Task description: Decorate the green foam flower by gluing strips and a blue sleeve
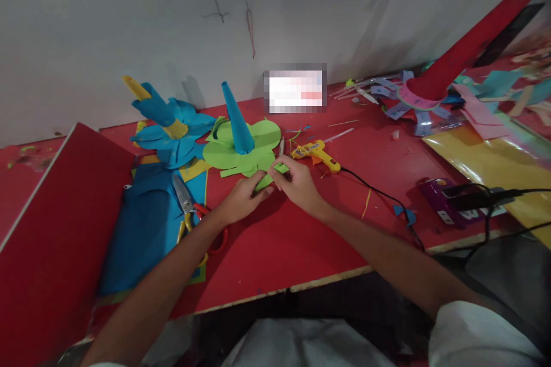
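Note:
A small green piece (264,182) is held between my two hands over the red table (275,252). My left hand (245,198) pinches its left end, and my right hand (297,183) has fingers closed on its upper right end. Just behind them lies a green petal shape (269,133) with a blue cone (238,120) standing on it. A yellow glue gun (321,155) rests beyond my right hand. Scissors with red and yellow handles (185,198) lie left of my left forearm.
Blue sheets (138,235) and a blue flower shape (185,126) are at the left, near a red board (64,229). A purple box (447,200) with black cables, a golden sheet (486,166) and a tall red cone (477,40) stand or lie at the right.

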A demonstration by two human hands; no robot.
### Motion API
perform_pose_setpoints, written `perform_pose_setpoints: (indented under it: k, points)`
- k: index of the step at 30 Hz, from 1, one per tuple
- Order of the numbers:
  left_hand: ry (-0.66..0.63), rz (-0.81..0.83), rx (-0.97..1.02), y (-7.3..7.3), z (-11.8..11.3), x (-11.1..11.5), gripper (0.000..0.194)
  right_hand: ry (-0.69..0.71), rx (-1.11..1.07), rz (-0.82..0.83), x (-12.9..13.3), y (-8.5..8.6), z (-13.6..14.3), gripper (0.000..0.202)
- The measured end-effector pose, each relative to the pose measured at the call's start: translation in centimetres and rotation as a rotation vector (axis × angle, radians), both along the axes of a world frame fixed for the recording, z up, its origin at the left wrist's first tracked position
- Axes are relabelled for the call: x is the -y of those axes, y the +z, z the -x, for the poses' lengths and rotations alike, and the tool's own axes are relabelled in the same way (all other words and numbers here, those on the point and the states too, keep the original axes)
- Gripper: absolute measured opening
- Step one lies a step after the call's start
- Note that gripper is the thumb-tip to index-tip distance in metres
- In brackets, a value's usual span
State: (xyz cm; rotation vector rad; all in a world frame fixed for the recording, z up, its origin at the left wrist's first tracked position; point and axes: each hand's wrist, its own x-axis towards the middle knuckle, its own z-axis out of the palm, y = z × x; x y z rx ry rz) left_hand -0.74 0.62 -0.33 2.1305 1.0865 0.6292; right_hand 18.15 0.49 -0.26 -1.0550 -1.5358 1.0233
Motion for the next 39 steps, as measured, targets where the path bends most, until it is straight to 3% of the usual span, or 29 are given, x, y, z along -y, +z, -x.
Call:
perform_pose_setpoints:
  k: [10,15,20,26,39]
  points:
    - [0.178,-0.152,0.019,-0.3,0.1,0.2,0.048,-0.001,-0.197,0.161,-0.3,0.3,0.0,0.043]
    - [0.162,-0.17,-0.074,0.0,0.1,0.6,0.04,-0.011,-0.227,0.172,-0.5,0.2,-0.1,0.043]
    - [0.19,-0.23,-0.03,0.2,0.0,0.4,0.035,0.054,-0.288,0.242,-0.4,0.7,-0.2,0.043]
    - [0.223,-0.178,0.064,0.5,0.1,0.0,0.037,0.127,-0.347,0.255,-0.3,0.7,-0.1,0.042]
    - [0.175,-0.073,0.192,1.0,0.1,0.2,0.044,0.059,-0.267,0.192,-0.6,0.1,-0.3,0.036]
